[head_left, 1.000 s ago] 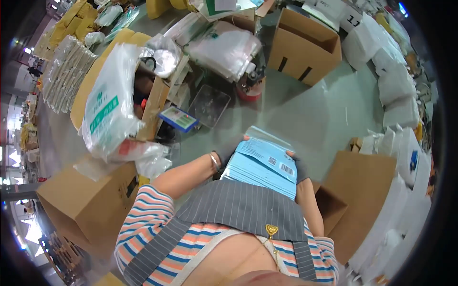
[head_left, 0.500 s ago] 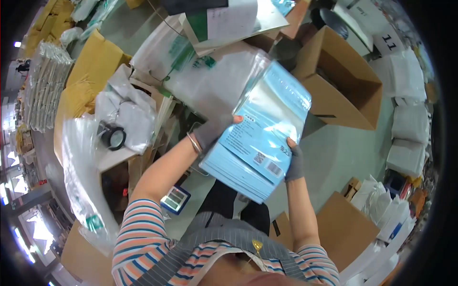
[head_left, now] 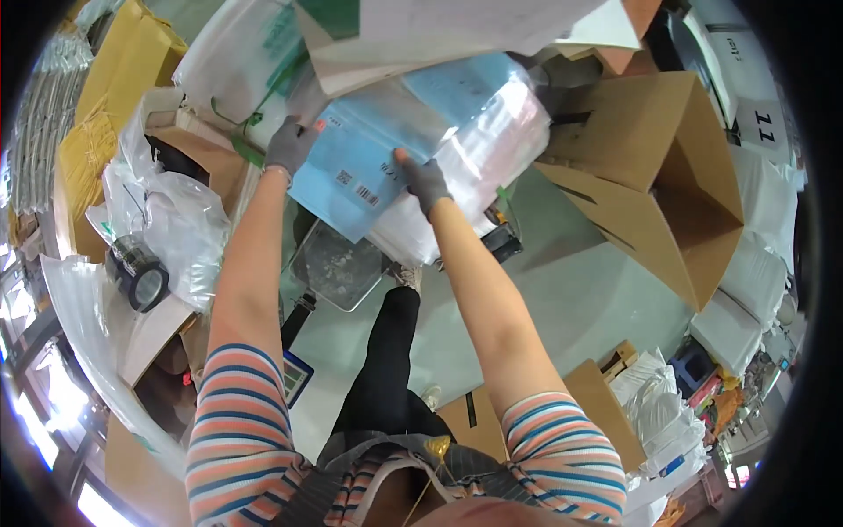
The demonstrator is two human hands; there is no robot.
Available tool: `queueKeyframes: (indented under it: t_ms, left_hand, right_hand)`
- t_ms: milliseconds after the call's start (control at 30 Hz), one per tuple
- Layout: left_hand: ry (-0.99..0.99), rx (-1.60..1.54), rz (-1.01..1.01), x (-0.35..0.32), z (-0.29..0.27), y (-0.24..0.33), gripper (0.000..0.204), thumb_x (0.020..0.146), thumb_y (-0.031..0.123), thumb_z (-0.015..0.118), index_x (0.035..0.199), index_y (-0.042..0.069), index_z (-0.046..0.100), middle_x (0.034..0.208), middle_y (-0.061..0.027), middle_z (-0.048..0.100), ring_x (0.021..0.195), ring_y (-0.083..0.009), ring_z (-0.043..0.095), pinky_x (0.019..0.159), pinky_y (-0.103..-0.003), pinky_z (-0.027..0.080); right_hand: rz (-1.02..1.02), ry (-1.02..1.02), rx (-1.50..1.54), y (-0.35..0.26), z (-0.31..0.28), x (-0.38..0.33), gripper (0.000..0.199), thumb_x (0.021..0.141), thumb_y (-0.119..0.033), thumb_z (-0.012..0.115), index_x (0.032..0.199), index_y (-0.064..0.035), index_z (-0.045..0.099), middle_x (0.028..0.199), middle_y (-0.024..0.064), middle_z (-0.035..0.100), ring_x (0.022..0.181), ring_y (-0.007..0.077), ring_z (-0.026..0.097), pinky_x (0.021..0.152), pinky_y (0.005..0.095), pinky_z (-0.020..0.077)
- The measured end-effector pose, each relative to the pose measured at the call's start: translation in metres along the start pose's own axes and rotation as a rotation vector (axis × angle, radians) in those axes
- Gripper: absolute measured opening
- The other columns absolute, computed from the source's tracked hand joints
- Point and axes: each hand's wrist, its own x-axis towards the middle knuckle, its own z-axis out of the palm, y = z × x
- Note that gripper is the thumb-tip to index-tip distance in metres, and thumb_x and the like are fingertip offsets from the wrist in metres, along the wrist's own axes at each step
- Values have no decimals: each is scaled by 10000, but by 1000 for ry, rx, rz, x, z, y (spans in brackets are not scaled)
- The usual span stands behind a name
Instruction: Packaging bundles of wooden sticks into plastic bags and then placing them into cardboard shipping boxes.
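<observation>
A stack of blue printed plastic bags (head_left: pixel 356 167) with clear middle sections is stretched out in front of me, over or against a pile of clear plastic bags (head_left: pixel 500 149). My left hand (head_left: pixel 290 145), in a grey glove with bare fingertips, grips the stack's left edge, thumb on top. My right hand (head_left: pixel 428 184), gloved the same way, holds the near right edge with its thumb on the printed face. Both arms reach forward. The fingers under the stack are hidden. White sheets and a board (head_left: pixel 457 35) overhang the stack's far end.
To the right stands an open cardboard box (head_left: pixel 650 176). A metal scale platform (head_left: pixel 338 268) lies below the stack, its display (head_left: pixel 297 378) nearer me. At left are a tape roll (head_left: pixel 140 277), crumpled clear plastic (head_left: pixel 180 211) and a yellow woven sack (head_left: pixel 118 97).
Both hands have carried the blue bag stack forward and to the left, from near my body to the clear bag pile. My view has shifted, and the scale platform now shows.
</observation>
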Motion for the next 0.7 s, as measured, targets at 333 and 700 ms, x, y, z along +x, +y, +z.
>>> queueKeyframes:
  t_ms: [333,700]
  left_hand:
    - [-58,244,-213,-243,27,36,572,863,366,542,1294,5,437,1235,-240,513,1145,-387,487,956,-434,384]
    - [-381,187,-268,-443,198,187,388,808,419,579,972,80,668,895,-142,672,749,-283,642,654,-393,472]
  right_hand:
    - [260,11,-86,162,-299,-311,402,828,-408,592,957,-28,626,798,34,612,766,116,556,677,277,459]
    - [648,744,400,229,-688,-577,231,877,-236,552,691,-100,548,529,78,518,414,210,513,378,351,397]
